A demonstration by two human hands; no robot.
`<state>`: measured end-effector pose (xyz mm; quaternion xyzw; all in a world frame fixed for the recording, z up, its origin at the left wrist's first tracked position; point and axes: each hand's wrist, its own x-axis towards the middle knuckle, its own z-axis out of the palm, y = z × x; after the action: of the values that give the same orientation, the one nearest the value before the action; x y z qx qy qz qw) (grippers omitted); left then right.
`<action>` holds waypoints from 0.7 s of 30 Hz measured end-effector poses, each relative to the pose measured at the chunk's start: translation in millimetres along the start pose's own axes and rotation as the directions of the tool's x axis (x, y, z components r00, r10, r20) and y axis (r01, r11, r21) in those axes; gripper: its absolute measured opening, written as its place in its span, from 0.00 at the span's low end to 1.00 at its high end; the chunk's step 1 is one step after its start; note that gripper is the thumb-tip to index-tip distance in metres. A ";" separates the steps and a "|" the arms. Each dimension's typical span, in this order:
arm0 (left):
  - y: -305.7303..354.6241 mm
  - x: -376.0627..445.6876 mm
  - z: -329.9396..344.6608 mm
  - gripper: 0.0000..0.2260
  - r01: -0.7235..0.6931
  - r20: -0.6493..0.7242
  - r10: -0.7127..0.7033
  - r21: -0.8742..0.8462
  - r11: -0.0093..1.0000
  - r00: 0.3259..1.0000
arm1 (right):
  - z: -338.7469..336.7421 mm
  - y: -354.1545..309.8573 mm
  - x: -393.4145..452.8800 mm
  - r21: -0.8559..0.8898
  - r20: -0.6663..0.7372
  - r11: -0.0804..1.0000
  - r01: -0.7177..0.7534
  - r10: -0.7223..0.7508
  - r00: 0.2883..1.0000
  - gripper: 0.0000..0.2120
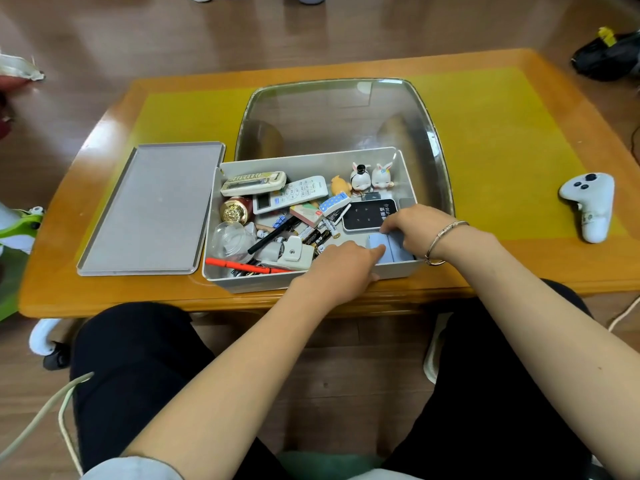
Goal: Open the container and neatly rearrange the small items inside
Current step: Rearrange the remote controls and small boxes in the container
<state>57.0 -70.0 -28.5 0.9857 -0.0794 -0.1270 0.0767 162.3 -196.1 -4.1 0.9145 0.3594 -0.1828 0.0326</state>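
An open grey container (221,271) sits at the table's near edge, full of small items. Its grey lid (149,209) lies flat to the left. Inside are two remote controls (291,194), a black device (369,214), rabbit figurines (372,174), batteries (317,237), a black pen (273,235) and an orange pen (242,265). My left hand (343,268) and my right hand (415,230) both rest on a pale blue flat item (381,245) in the near right corner. Fingers of both hands press its edges; the grip is partly hidden.
A clear plastic bin (429,133) stands behind the container. A white game controller (588,202) lies at the table's right. The wooden table (104,299) has a yellow mat (502,133). A black object lies on the floor at the far right.
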 end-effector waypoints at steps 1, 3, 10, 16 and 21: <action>-0.3 -1.3 0.7 0.20 -0.001 -0.022 0.002 0.002 1.000 1.000 | 0.0 -0.6 0.2 -0.006 0.003 1.000 -0.001 0.001 1.000 0.22; -0.1 -2.4 2.1 0.20 -0.008 -0.054 0.008 0.008 1.000 0.999 | -0.2 -1.3 1.3 -0.010 0.000 1.000 -0.008 0.008 1.000 0.22; -3.7 -5.0 7.7 0.16 0.020 -0.085 -0.029 -0.112 0.993 0.996 | 1.3 -0.9 4.1 0.007 -0.012 1.000 -0.019 0.020 1.000 0.23; -1.5 -7.2 8.2 0.15 -0.045 -0.216 0.043 -0.001 0.999 0.975 | 5.1 -1.4 4.5 0.027 -0.009 1.000 -0.015 0.015 1.000 0.22; -2.8 -6.2 8.8 0.16 -0.071 -0.230 0.072 0.016 0.997 0.970 | 6.1 -2.1 3.3 -0.001 -0.026 1.000 -0.027 0.027 0.999 0.20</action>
<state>49.2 -67.3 -35.9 0.9906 -0.1059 -0.0084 0.0862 161.2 -193.6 -10.8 0.9215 0.3477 -0.1703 0.0310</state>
